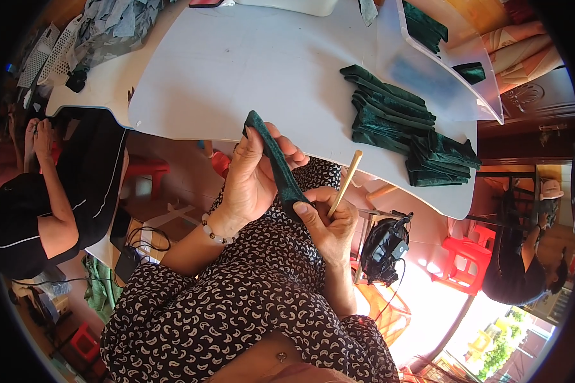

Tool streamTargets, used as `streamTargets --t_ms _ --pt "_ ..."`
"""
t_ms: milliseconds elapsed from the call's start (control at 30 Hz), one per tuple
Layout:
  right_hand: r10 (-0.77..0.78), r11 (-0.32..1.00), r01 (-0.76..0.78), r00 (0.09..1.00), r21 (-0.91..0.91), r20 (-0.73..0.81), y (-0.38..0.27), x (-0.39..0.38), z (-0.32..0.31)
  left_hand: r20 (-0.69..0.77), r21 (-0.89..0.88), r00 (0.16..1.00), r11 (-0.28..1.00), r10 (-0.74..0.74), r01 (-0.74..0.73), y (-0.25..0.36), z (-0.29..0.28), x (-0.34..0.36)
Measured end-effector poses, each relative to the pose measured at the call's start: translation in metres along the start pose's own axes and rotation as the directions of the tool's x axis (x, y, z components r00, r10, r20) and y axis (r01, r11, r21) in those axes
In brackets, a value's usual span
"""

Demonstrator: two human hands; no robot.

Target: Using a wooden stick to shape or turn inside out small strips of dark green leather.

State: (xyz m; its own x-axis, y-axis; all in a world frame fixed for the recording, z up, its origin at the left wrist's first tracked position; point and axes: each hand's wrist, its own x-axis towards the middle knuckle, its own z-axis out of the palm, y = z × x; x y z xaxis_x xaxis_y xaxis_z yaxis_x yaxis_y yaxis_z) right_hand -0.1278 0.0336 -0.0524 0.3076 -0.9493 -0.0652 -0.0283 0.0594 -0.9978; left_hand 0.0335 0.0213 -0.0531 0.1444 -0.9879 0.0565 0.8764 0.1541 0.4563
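Note:
A narrow strip of dark green velvet fabric (276,159) stretches between my hands, just in front of the table edge. My left hand (252,172) pinches its upper end between thumb and fingers, and the tip sticks up past them. Lower down, my right hand (331,223) grips the other end with the thumb on top. The same right hand also holds a thin light wooden stick (346,182), which slants upward out of the curled fingers. Several similar green velvet strips (393,115) lie in an overlapping row at the table's right side.
The pale table (236,70) spans the space ahead. A clear plastic bin (453,80) with green pieces stands at the far right. One co-worker (51,198) sits at left, another (524,268) at far right. Red stools (469,258) and a black bag (386,249) are on the right.

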Motion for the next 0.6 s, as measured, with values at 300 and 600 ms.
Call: streamTargets --t_ms 300,600 --pt "-0.050 0.989 0.037 0.995 -0.146 -0.087 -0.004 -0.002 -0.004 -0.081 0.243 0.990 0.961 -0.114 0.131 0.000 -0.002 -0.008" --pt "-0.221 0.898 0.179 0.973 -0.402 -0.060 -0.002 -0.015 -0.035 -0.072 0.299 0.997 0.954 0.020 0.002 0.007 0.001 -0.004"
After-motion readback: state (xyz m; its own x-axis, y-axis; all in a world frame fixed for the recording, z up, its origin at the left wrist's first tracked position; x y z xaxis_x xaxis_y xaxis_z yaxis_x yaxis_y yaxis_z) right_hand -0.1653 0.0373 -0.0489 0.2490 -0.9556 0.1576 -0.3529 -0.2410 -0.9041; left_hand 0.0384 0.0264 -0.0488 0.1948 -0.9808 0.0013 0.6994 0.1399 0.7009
